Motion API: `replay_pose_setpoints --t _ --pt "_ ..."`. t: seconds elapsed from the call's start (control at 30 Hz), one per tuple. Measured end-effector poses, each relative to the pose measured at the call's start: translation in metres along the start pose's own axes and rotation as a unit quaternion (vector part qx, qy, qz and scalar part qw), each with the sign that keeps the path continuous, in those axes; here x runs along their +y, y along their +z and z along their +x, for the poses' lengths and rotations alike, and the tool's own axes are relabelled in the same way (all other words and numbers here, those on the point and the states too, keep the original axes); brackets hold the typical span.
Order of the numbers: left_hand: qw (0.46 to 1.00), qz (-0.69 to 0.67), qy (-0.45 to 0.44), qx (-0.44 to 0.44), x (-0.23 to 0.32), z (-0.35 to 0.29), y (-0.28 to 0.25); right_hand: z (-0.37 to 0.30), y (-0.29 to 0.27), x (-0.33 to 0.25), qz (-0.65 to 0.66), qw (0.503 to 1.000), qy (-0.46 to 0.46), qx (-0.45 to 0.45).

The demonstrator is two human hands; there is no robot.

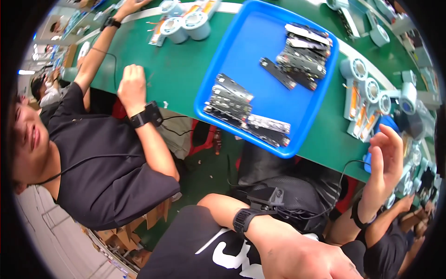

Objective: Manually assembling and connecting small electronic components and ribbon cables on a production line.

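A blue tray [246, 58] is set on the green bench [179, 81], its near edge overhanging the bench's front edge. Inside it, dark strip-shaped boards are laid in two groups: one heap [302, 60] at the far right, with a single strip [277, 73] beside it, and another cluster [230, 102] along the near left side. The two hands are held apart. The right hand [388, 156] is raised, empty, with fingers spread, near pale blue cylinders [346, 69] at the bench's right. The left hand [309, 260] is held low before the black shirt [186, 246]; its fingers are cut off, so its grip cannot be told. More pale blue cylindrical parts [197, 30] are grouped left of the tray. At the left, a co-worker's closed hand [132, 86] is rested at the bench.
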State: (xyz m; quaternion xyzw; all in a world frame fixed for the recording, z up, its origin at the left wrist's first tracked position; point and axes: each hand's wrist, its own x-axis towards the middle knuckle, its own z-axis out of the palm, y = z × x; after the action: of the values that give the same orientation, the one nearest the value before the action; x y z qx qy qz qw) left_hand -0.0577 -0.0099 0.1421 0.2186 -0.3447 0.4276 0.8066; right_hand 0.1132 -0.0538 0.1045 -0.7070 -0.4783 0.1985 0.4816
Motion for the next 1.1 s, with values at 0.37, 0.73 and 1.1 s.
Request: replay_pose_setpoints --t 0.37,0.73,1.1 --pt "0.922 0.061 -0.367 -0.11 0.009 0.004 -0.012 0.016 0.02 0.053 -0.37 0.927 -0.015 -0.061" --pt "0.868 0.379 -0.283 -0.154 -0.008 -0.017 -0.004 0.052 0.038 0.062 -0.48 0.875 0.04 -0.045" --pt "0.276 0.921 -0.267 0.061 0.145 -0.052 -0.091 0.057 0.044 0.058 -0.436 0.893 0.098 -0.049"
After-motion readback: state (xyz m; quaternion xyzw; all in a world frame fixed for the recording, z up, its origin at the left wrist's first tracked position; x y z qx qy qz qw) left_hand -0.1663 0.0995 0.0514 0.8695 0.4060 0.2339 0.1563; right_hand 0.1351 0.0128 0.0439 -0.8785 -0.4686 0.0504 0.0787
